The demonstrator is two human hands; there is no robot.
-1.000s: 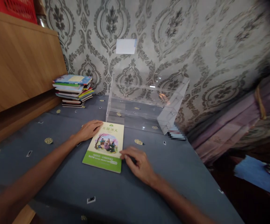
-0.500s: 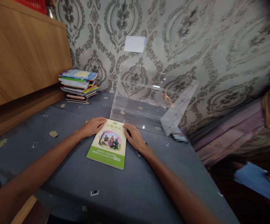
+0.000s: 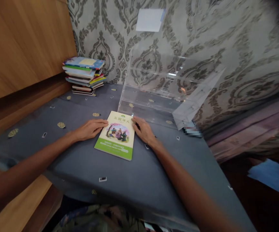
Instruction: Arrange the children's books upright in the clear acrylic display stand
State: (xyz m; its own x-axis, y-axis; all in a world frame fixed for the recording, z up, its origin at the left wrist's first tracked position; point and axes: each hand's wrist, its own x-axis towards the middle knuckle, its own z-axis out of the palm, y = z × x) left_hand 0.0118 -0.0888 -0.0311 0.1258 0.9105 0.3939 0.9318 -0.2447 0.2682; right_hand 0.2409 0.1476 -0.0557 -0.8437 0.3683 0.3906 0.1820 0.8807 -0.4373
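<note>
A paperback book lies flat and closed on the dark blue-grey tablecloth, its cream and green cover facing up with a picture of several figures under a pink tree. At its left edge rests my left hand, fingers stretched out and the tips touching the upper part of that edge. My right hand lies along the opposite side, its fingertips by the top right corner and its fingers loosely extended. Neither hand is closed round the book.
Behind the book stands a clear acrylic stand with an angled side panel. A stack of books sits at the back left beside a wooden cabinet. A white card shows above the stand. Right of the table is a blue cloth-like item.
My left hand has slid a little down the book's left edge, away from the top corner. My right hand stays near the top right corner. The camera view has tilted downward.
</note>
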